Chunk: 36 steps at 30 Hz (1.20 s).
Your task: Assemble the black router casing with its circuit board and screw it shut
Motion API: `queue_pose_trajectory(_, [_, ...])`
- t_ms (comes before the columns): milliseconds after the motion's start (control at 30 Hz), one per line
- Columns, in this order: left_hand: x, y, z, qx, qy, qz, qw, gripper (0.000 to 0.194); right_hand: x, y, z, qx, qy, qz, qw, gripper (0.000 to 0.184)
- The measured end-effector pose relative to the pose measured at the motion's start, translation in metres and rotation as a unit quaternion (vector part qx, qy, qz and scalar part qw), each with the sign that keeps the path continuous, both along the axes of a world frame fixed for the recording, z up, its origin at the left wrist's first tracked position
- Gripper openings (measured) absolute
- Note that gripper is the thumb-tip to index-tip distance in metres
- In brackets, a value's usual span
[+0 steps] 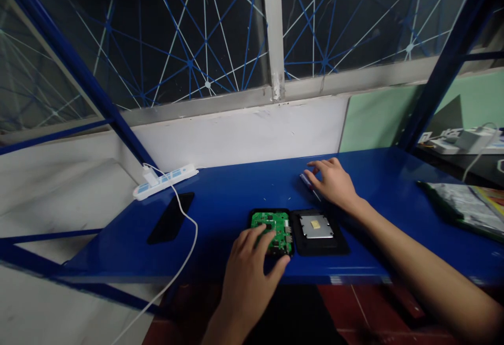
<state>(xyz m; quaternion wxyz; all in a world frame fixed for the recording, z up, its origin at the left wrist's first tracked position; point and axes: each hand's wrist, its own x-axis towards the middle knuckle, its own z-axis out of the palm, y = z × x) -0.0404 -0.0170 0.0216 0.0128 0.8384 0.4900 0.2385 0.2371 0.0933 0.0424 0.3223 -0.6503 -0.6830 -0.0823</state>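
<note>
My left hand (pixel 252 263), fingers spread, rests over a green circuit board (pixel 281 224) set in a small black case (pixel 252 213); its fingertips hide part of the board. To the right of the case lies a black cover (pixel 340 242) with a silver metal plate (pixel 309 227) and a small tan pad (pixel 315 225) on it. Farther back, my right hand (pixel 333 179) is low over the table, its fingers stretched out and apart. Beneath its thumb is a slim screwdriver (pixel 304 178), partly covered by the hand; whether the thumb presses on it is unclear.
On the blue table (pixel 232 187), a black phone-like slab (pixel 171 219) lies at left near a white power strip (pixel 177 176). A white cable (pixel 192 234) hangs over the front edge. A plastic bag (pixel 464 203) lies at right. Tiny bits (pixel 289 198) lie behind the case.
</note>
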Motion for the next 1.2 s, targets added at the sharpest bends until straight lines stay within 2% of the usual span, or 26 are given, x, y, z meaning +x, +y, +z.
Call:
queue_pose_trajectory(100, [-0.021,0.022,0.014,-0.024,-0.003,-0.035,0.999,0.052,-0.008,-0.007,0.005,-0.023,0.003,0.139,0.99,0.035])
queue_pose_trajectory(200, [-0.039,0.047,0.023,-0.103,0.01,-0.108,0.989,0.092,-0.018,-0.017,0.01,-0.072,-0.012,0.269,0.96,0.036])
queue_pose_trajectory(267, [-0.047,0.061,0.025,-0.152,0.007,-0.153,0.977,0.117,-0.024,-0.024,0.012,-0.09,-0.015,0.322,0.942,0.041])
queue_pose_trajectory(367, [-0.053,0.074,0.021,-0.205,-0.014,-0.17,0.964,0.127,-0.031,-0.032,0.012,-0.106,-0.019,0.374,0.921,0.051])
queue_pose_trajectory(700, [-0.051,0.08,0.001,-0.177,-0.024,-0.147,0.973,0.122,-0.046,-0.041,0.004,-0.14,-0.046,0.432,0.89,0.063])
queue_pose_trajectory(933, [-0.05,0.08,0.0,-0.181,-0.02,-0.139,0.973,0.119,-0.049,-0.041,0.005,-0.178,-0.01,0.431,0.884,0.058])
queue_pose_trajectory(1100, [-0.05,0.08,0.001,-0.198,-0.008,-0.131,0.971,0.126,-0.049,-0.041,0.004,-0.185,0.013,0.427,0.885,0.061])
queue_pose_trajectory(1200, [-0.05,0.081,0.002,-0.198,-0.005,-0.137,0.971,0.124,-0.049,-0.041,0.004,-0.185,0.016,0.424,0.887,0.064])
